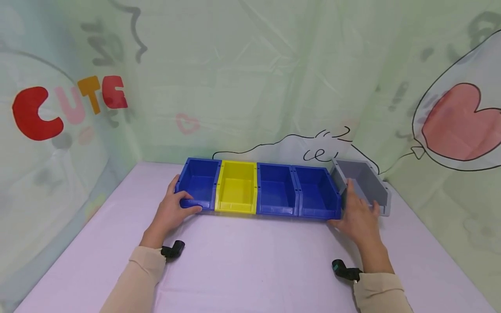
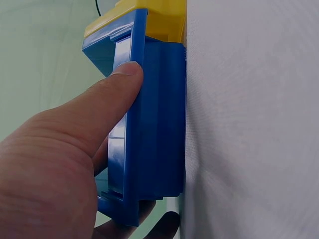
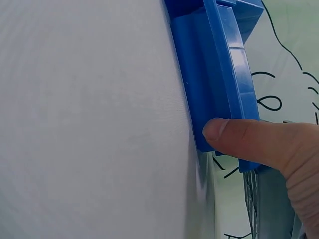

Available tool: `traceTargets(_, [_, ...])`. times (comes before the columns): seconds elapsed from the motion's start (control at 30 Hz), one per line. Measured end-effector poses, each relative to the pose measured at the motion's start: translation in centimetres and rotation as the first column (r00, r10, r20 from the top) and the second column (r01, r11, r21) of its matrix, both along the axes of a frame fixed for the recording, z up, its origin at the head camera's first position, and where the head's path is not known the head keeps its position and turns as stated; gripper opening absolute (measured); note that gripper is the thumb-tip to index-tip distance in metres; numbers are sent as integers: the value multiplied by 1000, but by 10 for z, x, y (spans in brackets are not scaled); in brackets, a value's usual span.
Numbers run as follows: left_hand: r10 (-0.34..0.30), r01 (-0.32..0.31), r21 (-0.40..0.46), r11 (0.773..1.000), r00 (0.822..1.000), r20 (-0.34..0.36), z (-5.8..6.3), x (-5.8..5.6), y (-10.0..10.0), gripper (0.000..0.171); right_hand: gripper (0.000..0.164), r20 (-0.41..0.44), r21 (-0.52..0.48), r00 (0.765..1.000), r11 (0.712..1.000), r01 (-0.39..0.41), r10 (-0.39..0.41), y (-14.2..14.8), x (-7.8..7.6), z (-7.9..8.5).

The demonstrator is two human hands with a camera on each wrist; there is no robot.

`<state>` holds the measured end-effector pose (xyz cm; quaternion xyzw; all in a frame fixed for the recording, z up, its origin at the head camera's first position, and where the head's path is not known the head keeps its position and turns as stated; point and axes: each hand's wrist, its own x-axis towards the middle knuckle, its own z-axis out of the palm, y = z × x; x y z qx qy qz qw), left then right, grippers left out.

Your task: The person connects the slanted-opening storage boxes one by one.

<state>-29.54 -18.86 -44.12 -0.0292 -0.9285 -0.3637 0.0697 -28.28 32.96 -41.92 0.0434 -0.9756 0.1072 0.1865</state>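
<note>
A joined row of open-fronted plastic bins stands across the table. My left hand (image 1: 169,212) grips the front left corner of the leftmost blue bin (image 1: 198,181), its thumb (image 2: 127,69) on the front lip and a finger reaching inside. To its right come a yellow bin (image 1: 236,187), a middle blue bin (image 1: 276,190) and the rightmost blue bin (image 1: 318,192). My right hand (image 1: 358,219) rests its thumb (image 3: 217,130) against that last bin's front corner. Its other fingers extend along the gap beside a grey bin (image 1: 364,184), some hidden in the right wrist view.
The grey bin stands apart at the right end, slightly turned. A pale cloth covers the table (image 1: 250,261). Behind the bins hangs a printed curtain (image 1: 250,87). Small black cameras (image 1: 174,250) are strapped at both wrists.
</note>
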Motion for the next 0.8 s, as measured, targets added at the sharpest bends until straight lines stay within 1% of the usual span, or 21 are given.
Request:
traceTargets(0.17, [-5, 5, 0, 1000, 1000, -17, -2, 0, -1, 41, 144, -7, 1, 1000, 1000, 1, -1, 1, -1, 0])
traceTargets(0.4, [-2, 2, -3, 1000, 1000, -12, -2, 1, 1, 42, 139, 6, -6, 1000, 1000, 1, -1, 3, 0, 0])
traceTargets(0.63, [2, -2, -3, 1000, 1000, -7, 0, 2, 0, 41, 124, 26, -14, 1000, 1000, -15, 15, 4, -1, -5])
traceTargets(0.8, [-4, 4, -3, 1000, 1000, -12, 1, 1, 0, 42, 116, 63, -28, 998, 1000, -8, 9, 4, 1, -9])
